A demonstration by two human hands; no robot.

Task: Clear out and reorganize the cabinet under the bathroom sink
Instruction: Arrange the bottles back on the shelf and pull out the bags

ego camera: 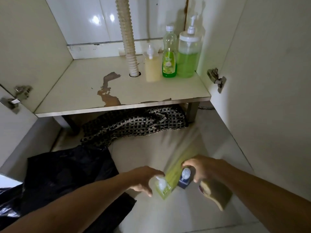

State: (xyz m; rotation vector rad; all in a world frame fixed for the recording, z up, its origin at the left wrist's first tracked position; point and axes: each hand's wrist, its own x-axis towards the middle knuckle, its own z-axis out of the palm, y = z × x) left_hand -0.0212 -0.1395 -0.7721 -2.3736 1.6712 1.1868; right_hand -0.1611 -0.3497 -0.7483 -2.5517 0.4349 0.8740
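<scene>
White laminate, peeling in brown patches, forms the cabinet shelf (84,81), where a ribbed beige drain hose (127,39) drops through a hole. Right of the hose stand a pale yellow squeeze bottle (152,68), a clear green-labelled dish-soap bottle (169,56) and a clear pump jar of green liquid (188,54). On the floor below the shelf, the left hand (144,180) curls round a small yellow-green bottle (162,187); the right hand (200,169) grips a small dark blue bottle (184,179). Both bottles are motion-blurred.
</scene>
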